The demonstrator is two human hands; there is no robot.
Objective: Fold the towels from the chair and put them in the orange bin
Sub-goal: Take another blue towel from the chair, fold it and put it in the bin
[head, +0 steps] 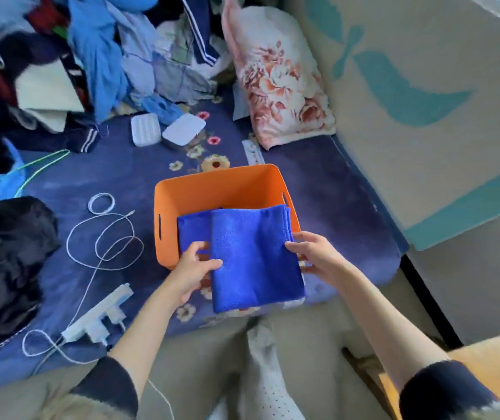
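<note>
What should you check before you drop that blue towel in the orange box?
1. Towel folded: ok. The blue towel looks like a flat folded rectangle.
2. Both hands holding it: ok. The left hand grips its left edge, the right hand its right edge.
3. Towel over the bin: not ok. Its far part is above the orange bin; the near part overhangs the front rim.
4. Room inside: ok. One folded towel lies in it, walls still showing above.
5. Bin steady: cannot tell. It sits on the soft blue bedspread.
</note>
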